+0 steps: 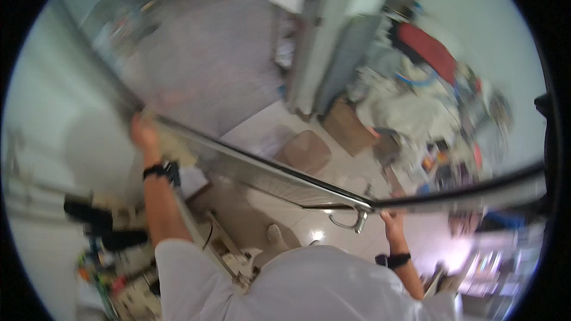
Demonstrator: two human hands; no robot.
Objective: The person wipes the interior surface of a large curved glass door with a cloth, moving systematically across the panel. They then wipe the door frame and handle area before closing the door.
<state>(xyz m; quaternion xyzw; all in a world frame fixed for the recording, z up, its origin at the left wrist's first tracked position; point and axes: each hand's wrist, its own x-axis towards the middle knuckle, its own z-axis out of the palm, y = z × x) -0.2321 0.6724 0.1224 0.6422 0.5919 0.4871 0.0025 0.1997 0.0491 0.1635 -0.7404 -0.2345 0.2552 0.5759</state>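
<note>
Across the view runs a glass panel in a metal frame (267, 162), with a curved metal handle (357, 220) near the middle. My left hand (145, 131) is at the frame's left end, beside the wall; its fingers are blurred, so their grip is unclear. My right hand (393, 223) is closed on the frame just right of the handle, thumb on the near side and fingers partly hidden beyond it. A dark band is on each wrist. Below the frame, a shoe (275, 234) shows on the tiled floor, in front of my white shirt.
A brown stool or seat (305, 151) stands beyond the panel. Cloths (415, 111), a red item (426, 49) and a cardboard box (350, 127) are piled at the right wall. A pale door post (321, 44) rises near a white table (290, 2). Assorted items crowd the lower left.
</note>
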